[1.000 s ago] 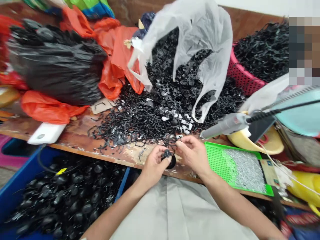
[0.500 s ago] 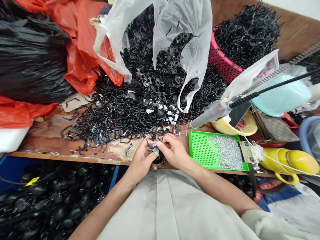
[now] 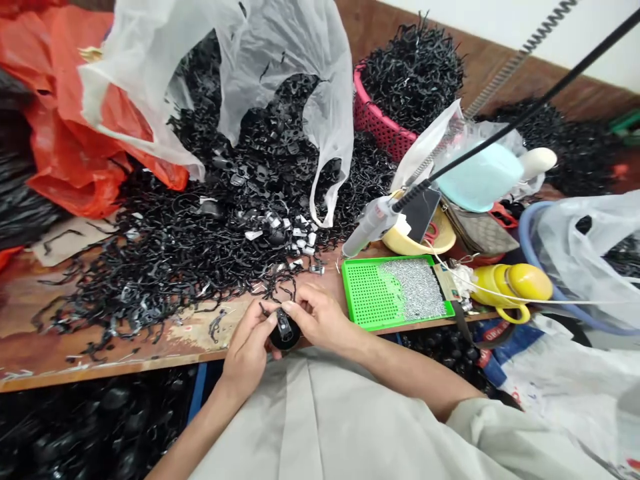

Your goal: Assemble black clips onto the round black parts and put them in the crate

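Note:
A round black part [image 3: 285, 331] with a raised piece on top is held between both hands at the bench's front edge. My left hand [image 3: 249, 350] grips its left side, thumb on top. The fingers of my right hand [image 3: 317, 315] are closed on its upper right side. Thin black strips stick up beside the fingertips. A heap of black strips [image 3: 170, 250] lies just beyond the hands, with small white pieces [image 3: 300, 237] near its right end. To the right of my right hand is a green tray [image 3: 370, 291] partly covered with small silvery pieces.
A grey electric screwdriver [image 3: 370, 227] hangs above the tray. Behind are a white plastic bag [image 3: 330, 87] and a pink basket [image 3: 383, 130] of black strips. On the right stand a yellow bowl [image 3: 445, 233] and a yellow cup [image 3: 520, 283]. Black parts fill a container below left.
The view has shifted right, so the bench items appear further left. The round black part now shows its raised piece more plainly between the hands, which still hold it.

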The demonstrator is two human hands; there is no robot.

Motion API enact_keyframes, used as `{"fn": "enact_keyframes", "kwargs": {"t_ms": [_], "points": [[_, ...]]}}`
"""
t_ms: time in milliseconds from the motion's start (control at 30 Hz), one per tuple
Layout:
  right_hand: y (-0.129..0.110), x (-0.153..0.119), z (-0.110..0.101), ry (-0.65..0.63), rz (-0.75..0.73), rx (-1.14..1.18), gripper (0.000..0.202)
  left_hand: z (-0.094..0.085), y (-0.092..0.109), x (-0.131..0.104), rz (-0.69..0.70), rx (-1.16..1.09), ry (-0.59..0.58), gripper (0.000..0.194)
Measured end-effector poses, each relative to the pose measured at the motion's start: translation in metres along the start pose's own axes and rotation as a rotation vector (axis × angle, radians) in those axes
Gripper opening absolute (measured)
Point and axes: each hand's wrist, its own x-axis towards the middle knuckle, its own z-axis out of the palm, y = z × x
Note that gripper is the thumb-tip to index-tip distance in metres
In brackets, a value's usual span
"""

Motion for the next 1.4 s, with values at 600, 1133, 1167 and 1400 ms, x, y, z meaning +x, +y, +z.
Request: {"fn": "enact_keyframes", "kwargs": {"t_ms": [600,1133,1167,1400], "points": [[-0.031,0.095,-0.008,-0.229,-0.262,-0.385,0.017,-0.043,-0.002,-0.005,-0.015,0.009,0.272,0.024],[-0.081,0.174,0.044,-0.109,-0.454,-0.656,0.022,-0.059,-0.014,-0.022,0.128,-0.142,0.444,0.031],[-0.073,0.161,0.032,-0.151,-0.386,-0.643,0.019,-0.062,-0.013,-0.02,0.182,-0.112,0.482,0.031],[-0.012,0.075,-0.008,-0.265,0.116,-0.211,0.02,-0.053,-0.008,0.003,0.304,-0.019,0.441,0.027]]}}
